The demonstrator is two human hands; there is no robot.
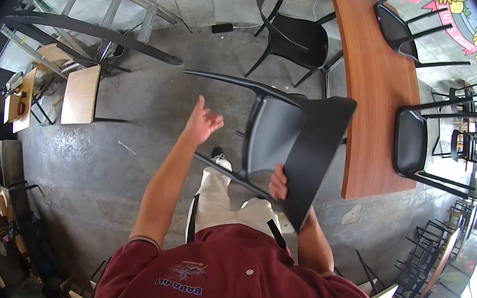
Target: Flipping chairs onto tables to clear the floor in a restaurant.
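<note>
A black plastic chair (318, 145) hangs tilted before me, its wide curved backrest towards my right side and its legs pointing left. My right hand (279, 183) grips the backrest's edge, with the fingers wrapped over the inner face and the forearm partly hidden behind it. Left of the chair, my left hand (204, 123) is in the air with the thumb out and the fingers loosely bent. It holds nothing and is apart from the chair legs.
A long wooden table (380, 121) runs along the right, with a black chair (410, 142) and another chair (397, 32) upturned on it. Another black chair (299, 39) stands on the floor ahead. An aluminium ladder (109, 6) and a wood-topped stool (80, 95) are at the left.
</note>
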